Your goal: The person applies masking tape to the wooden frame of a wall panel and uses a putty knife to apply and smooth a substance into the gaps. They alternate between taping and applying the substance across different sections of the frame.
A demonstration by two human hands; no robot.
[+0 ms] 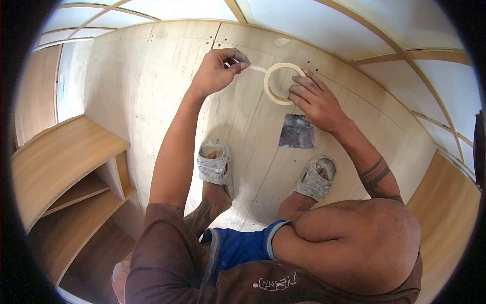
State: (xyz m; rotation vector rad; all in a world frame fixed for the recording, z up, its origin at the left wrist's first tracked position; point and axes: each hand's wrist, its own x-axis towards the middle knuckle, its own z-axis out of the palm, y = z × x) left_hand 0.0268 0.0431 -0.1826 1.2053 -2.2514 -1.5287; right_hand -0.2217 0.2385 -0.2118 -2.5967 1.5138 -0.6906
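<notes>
My right hand (316,99) grips a roll of masking tape (268,91) by its right side, fingers through and around the ring. A short pale strip of tape (257,68) runs from the roll to my left hand (220,69), whose thumb and fingertips pinch its free end. Both hands are held out in front of me above the floor. Below the roll, a dark square sheet (296,131) with whitish smears lies on the boards; its kind I cannot make out.
My feet, in stained slides (214,162), stand on the wooden floor (248,121). Wooden shelves (71,162) rise at my left, a wood panel (445,202) at my right. White framed panels (314,25) run along the far side. A small pale scrap (282,42) lies near them.
</notes>
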